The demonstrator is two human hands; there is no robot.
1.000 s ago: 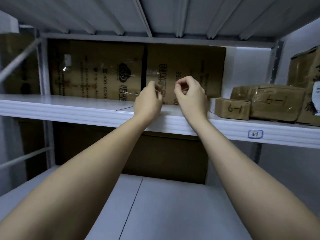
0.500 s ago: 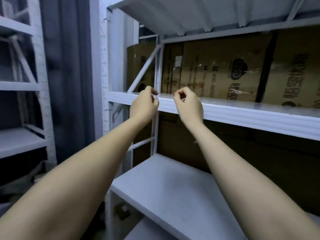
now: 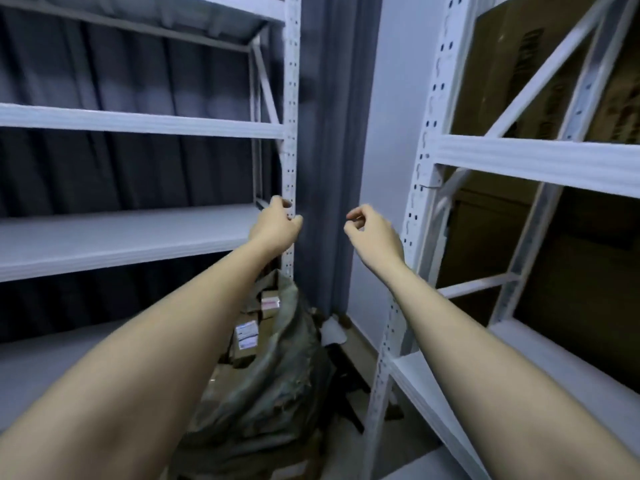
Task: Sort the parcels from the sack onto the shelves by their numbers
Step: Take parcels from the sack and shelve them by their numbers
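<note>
Dark pleated curtain (image 3: 145,168) hangs behind the left rack and runs down into the corner, where it meets a pale wall (image 3: 388,133); two white metal shelving racks stand at an angle to each other, one on each side of that corner. On the left rack (image 3: 138,121) three shelf levels show, all bare boards as far as the view reaches; its perforated upright (image 3: 290,98) stands just behind the left hand. On the right rack (image 3: 533,161) two horizontal shelves show, with diagonal braces across its end; large brown cardboard cartons (image 3: 502,81) sit behind those braces, their count unclear in the dim light.

Two bare forearms reach forward from the bottom edge; the left hand (image 3: 277,226) hangs in the air with its fingers loosely curled inward and nothing between them; the right hand (image 3: 372,230) does likewise, thumb and forefinger tips drawn close together but pinching nothing that can be seen; the two hands are near each other and apart.

Below and between the arms, on the floor in the corner, slumps one grey-green sack (image 3: 277,386), its mouth open upward beside the foot of the left rack; inside it lie brown parcels (image 3: 247,336), at least three with white printed labels showing, the rest too shadowed to count; a scrap of white paper (image 3: 332,332) lies just right of the sack.
</note>
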